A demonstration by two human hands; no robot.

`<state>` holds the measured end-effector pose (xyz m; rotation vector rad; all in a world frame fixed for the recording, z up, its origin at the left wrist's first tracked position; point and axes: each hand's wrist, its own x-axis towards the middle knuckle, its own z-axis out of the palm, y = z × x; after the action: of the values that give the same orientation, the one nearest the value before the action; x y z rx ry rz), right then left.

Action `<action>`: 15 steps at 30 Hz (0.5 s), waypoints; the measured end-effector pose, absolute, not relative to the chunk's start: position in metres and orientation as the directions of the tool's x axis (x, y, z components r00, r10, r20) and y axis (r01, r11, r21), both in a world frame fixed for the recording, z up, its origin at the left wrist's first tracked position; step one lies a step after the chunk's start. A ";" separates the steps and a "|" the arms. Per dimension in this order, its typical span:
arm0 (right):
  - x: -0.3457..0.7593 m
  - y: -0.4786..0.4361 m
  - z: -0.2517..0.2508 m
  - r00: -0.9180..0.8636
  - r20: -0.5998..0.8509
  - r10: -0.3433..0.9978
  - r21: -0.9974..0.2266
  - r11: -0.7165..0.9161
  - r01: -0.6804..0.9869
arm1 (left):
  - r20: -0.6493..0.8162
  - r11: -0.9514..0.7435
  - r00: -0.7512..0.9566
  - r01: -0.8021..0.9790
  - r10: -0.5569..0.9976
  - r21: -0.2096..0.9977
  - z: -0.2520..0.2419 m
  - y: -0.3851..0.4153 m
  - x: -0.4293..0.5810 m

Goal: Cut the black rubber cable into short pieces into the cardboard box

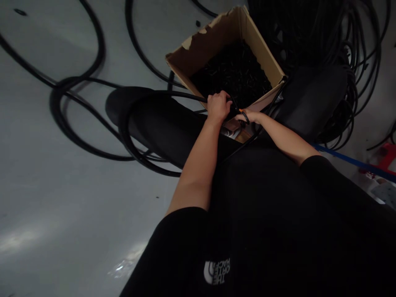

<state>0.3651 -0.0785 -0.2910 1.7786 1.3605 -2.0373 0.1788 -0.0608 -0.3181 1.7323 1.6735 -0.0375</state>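
My left hand (218, 106) is closed around a long black hose (182, 95) at the near rim of a cardboard box (262, 39). Just to its right, my right hand (252, 116) grips scissors with black and orange handles (244, 114). The scissors' blades point toward the hose by my left hand, and I cannot make out whether they touch it. Inside the box lie many short black pieces (235, 72), below and beyond both hands.
Loops of the black hose spread over the grey floor (77, 198) on the left. A large heap of coiled black hose (334, 37) lies at the upper right. My legs flank the box. A blue strip (349, 159) and a red object (388, 159) show at the right edge.
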 end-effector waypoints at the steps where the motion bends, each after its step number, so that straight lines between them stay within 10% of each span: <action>1: 0.365 -0.078 -0.292 -0.304 -0.841 0.448 -0.533 -0.586 0.610 | -0.486 0.098 0.160 0.881 0.859 0.463 -0.316 -0.061 0.179; 15: 0.364 -0.079 -0.285 -0.258 -0.883 0.392 -0.469 -0.739 0.483 | -0.520 0.080 0.198 0.882 0.831 0.464 -0.300 -0.063 0.186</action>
<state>0.3635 -0.0791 -0.2853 1.8726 1.1081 -2.1758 0.1860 -0.0625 -0.2999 1.7341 1.6192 -0.0879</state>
